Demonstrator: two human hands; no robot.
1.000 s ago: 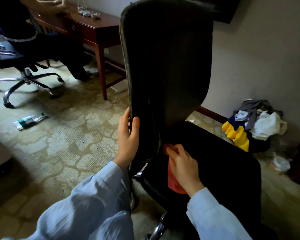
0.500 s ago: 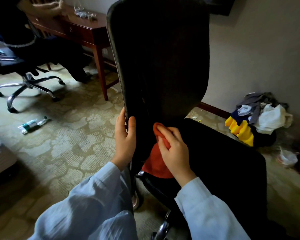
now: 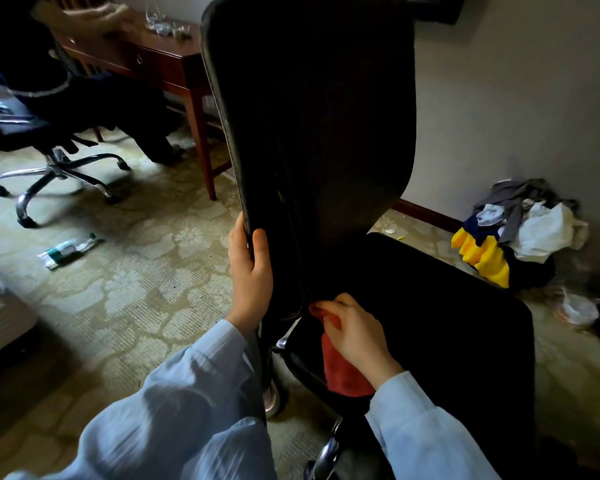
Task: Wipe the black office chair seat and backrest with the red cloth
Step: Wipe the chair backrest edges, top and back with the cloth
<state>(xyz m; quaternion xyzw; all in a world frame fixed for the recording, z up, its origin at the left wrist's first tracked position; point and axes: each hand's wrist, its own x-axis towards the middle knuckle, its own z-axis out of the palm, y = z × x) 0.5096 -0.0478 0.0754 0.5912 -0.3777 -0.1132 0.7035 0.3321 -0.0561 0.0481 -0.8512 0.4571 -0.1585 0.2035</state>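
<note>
The black office chair stands right in front of me, its tall backrest (image 3: 312, 116) upright and its seat (image 3: 440, 306) spreading to the right. My left hand (image 3: 250, 275) grips the backrest's left edge low down, thumb on the front face. My right hand (image 3: 352, 332) holds the red cloth (image 3: 340, 370) and presses its top into the crease where backrest meets seat. The rest of the cloth hangs down over the seat's near edge under my wrist.
A second office chair (image 3: 49, 168) with a chrome base stands at the left by a wooden desk (image 3: 160, 64), where another person sits. A plastic bottle (image 3: 70, 249) lies on the patterned carpet. A heap of clothes and bags (image 3: 520, 233) sits against the right wall.
My right hand with the cloth rose up the lower backrest half a second ago and has come back down to the crease at the seat. My left hand kept its grip.
</note>
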